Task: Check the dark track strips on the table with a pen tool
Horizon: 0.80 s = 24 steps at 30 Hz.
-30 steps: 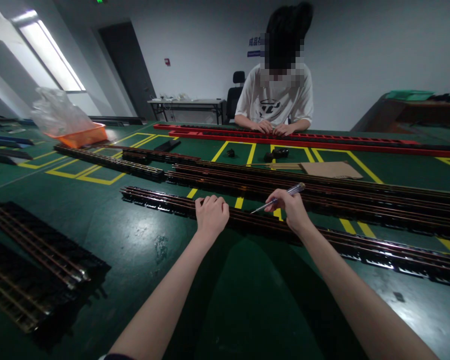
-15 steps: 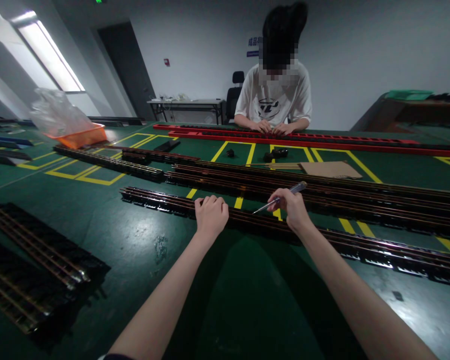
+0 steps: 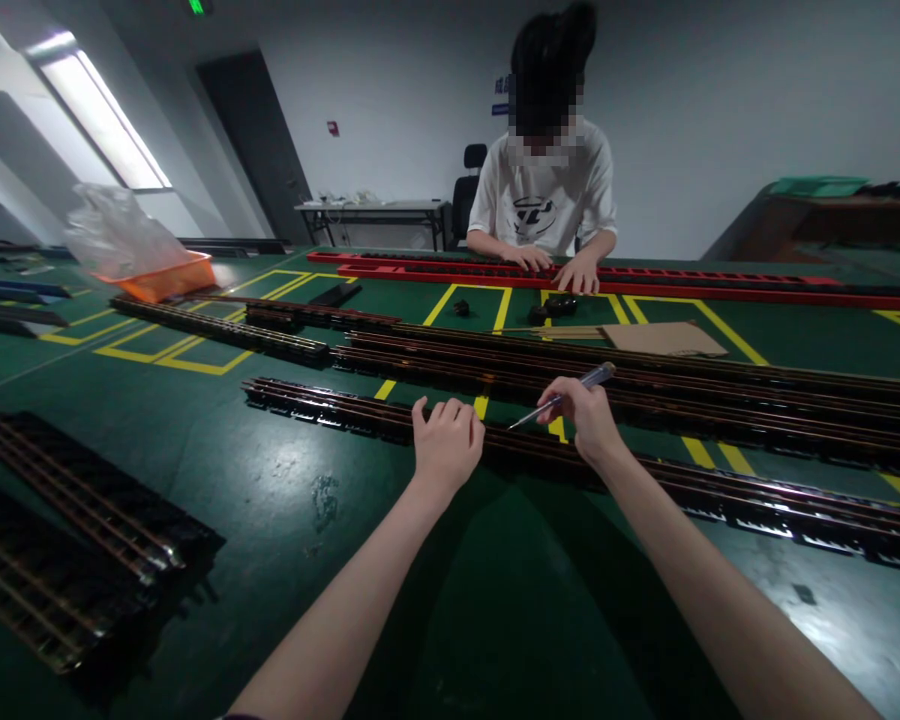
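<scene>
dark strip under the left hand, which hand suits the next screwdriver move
Probably the right hand: it grips the screwdriver, tip at or near the dark strip. The left hand rests on the strip, seemingly better for steadying it.

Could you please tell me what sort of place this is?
It looks like a workshop or small factory: long dark strips lie on a green table with yellow lines, the right hand holds what seems a screwdriver, and another person is behind red strips.
</scene>
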Motion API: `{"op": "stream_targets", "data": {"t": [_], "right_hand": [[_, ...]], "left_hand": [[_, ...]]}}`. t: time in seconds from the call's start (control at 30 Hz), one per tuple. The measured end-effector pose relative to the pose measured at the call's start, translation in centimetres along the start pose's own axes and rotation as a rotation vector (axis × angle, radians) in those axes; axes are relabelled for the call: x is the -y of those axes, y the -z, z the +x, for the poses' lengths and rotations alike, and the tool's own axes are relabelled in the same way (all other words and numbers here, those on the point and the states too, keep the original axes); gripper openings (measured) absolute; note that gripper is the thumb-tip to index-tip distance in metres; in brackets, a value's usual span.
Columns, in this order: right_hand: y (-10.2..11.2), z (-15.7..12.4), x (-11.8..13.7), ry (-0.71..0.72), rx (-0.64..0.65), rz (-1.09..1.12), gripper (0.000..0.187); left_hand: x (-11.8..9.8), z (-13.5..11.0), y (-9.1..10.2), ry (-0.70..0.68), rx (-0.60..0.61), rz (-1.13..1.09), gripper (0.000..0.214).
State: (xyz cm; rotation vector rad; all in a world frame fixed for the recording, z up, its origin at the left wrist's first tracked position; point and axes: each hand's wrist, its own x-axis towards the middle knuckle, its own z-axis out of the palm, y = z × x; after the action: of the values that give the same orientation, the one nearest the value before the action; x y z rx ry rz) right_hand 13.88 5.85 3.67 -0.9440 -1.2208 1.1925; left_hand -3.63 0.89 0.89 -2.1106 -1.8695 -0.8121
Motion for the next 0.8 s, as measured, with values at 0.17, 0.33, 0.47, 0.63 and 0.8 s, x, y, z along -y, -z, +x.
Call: {"op": "stream_targets", "data": {"t": [0.17, 0.33, 0.47, 0.63, 0.8], "right_hand": [[0.1, 0.0, -0.1, 0.0, -0.011, 0.0, 0.021], [0.0, -0.1, 0.2, 0.018, 0.021, -0.045, 0.022], [-0.3, -0.4, 0.6, 0.03, 0.071, -0.082, 0.023], [-0.5, -0.5, 0.7, 0.025, 0.1, -0.089, 0.023], [-0.4, -0.5, 0.7, 0.031, 0.139, -0.112, 0.024]], "left_hand": [[0.1, 0.2, -0.1, -0.071, 0.06, 0.043, 0.036], [0.2, 0.4, -0.1, -0.023, 0.046, 0.053, 0.034], [0.3, 0.5, 0.0, 0.024, 0.027, 0.047, 0.031], [1.1, 0.6, 0.1, 0.053, 0.002, 0.043, 0.03], [1.8, 0.8, 0.2, 0.073, -0.005, 0.061, 0.031]]}}
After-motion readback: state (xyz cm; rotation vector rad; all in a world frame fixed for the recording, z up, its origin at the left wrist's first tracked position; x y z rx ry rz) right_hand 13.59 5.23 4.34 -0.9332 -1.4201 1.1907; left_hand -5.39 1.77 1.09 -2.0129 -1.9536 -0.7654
